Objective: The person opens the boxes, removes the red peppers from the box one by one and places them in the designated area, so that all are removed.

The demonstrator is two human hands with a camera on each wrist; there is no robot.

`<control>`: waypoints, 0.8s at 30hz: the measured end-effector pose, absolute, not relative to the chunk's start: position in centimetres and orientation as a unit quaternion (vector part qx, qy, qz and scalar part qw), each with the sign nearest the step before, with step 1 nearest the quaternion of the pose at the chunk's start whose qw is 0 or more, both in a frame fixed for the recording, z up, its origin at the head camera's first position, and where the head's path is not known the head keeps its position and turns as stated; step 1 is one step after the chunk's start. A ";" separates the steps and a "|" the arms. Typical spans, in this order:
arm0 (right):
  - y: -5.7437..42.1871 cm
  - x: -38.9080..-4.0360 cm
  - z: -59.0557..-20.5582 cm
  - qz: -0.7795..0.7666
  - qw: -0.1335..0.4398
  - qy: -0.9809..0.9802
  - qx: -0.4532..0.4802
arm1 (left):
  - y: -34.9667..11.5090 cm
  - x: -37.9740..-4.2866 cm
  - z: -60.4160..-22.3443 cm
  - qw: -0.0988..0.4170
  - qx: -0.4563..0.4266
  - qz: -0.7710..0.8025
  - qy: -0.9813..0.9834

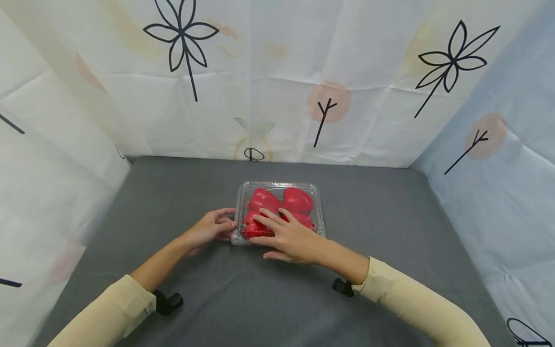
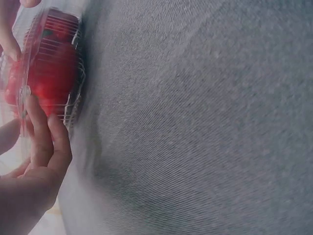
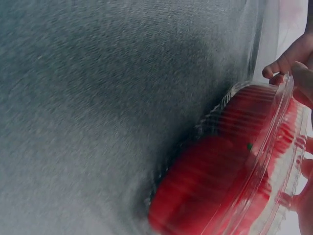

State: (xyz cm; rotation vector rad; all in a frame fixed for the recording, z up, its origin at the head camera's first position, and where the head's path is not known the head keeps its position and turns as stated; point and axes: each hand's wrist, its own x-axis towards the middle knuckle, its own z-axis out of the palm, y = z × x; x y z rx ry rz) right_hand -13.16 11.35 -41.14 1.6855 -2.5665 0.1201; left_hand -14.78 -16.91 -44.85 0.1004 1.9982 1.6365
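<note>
Clear container (image 1: 279,185): long axis laid 9-to-3 o'clock | 9 o'clock edge pinched by left hand (image 1: 212,226) | top touched by spread right hand (image 1: 291,241)

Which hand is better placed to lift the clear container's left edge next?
Probably the left hand: it grips that very edge of the clear container. The right hand is spread across the top, over the red peppers, so it seems better suited to steadying.

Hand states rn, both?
Left hand: closed, pinching the clear container at its edge.
Right hand: open, resting on top of the container, not gripping.
</note>
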 end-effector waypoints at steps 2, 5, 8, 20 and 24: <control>11.0 -13.1 -41.2 0.044 0.031 -0.836 0.546 | -16.9 -14.7 -44.9 0.281 0.025 0.619 0.732; 10.7 -13.1 -41.1 0.052 0.025 -0.837 0.544 | -17.0 -14.6 -45.2 0.296 0.014 0.630 0.717; 10.5 -13.0 -41.1 0.058 0.021 -0.838 0.542 | -17.2 -14.6 -45.6 0.318 0.006 0.646 0.694; 9.6 -13.2 -41.5 0.090 0.035 -0.841 0.533 | -18.2 -14.4 -45.7 0.354 0.065 0.677 0.642; 9.3 -13.4 -41.6 0.109 0.044 -0.837 0.534 | -18.2 -14.4 -45.8 0.372 0.068 0.684 0.624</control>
